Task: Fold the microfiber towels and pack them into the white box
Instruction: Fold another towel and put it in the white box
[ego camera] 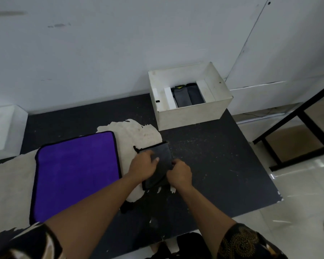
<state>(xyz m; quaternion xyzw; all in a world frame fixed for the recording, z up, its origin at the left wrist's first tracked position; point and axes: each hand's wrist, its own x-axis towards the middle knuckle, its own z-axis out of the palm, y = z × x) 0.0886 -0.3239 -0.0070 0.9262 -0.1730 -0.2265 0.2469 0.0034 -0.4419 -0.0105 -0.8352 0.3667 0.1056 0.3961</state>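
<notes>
Dark work table (209, 165) with worn surface, seen from above.
The top shows a large pale patch (138, 135) where the dark coating has peeled. Directly on it lie 3 items: a purple towel (75, 174) spread flat at the left, a folded grey towel (162, 156) at the centre, partly over the patch, and a white box (191, 114) at the far right corner.
</notes>
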